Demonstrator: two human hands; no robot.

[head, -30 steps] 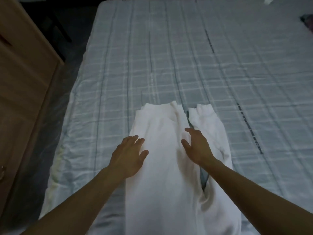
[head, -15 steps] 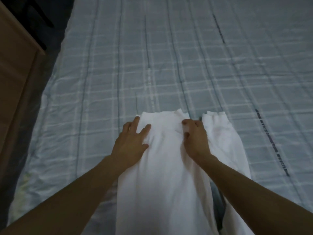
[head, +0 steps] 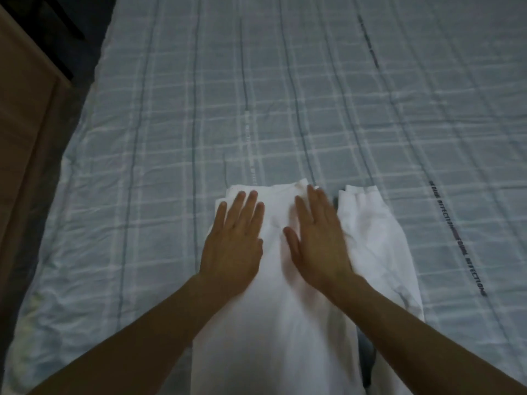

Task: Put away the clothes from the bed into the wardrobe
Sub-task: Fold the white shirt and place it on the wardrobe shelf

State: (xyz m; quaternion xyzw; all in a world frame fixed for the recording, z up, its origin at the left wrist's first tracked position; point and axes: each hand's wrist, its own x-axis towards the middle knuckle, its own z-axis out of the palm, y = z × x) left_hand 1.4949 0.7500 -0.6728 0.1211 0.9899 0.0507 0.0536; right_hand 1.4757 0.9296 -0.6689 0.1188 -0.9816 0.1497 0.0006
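**White garment flat on the bed — nothing put away yet**

The white garment lies spread lengthwise on the bed, its far hem toward the middle of the mattress and its near end running out of view at the bottom. A second white strip lies just beside it on the right, with a dark gap between the two; whether it is a leg or a sleeve of the same piece cannot be told.

The left hand and right hand both rest palm-down on the cloth near its far end, fingers stretched out flat and gripping nothing — pressing or smoothing, by the look of it.

At the left edge stands a wooden panel, possibly the wardrobe. As a judgement, the task is at an early stage: the garment is being flattened or folded, and lifting and carrying it remain.
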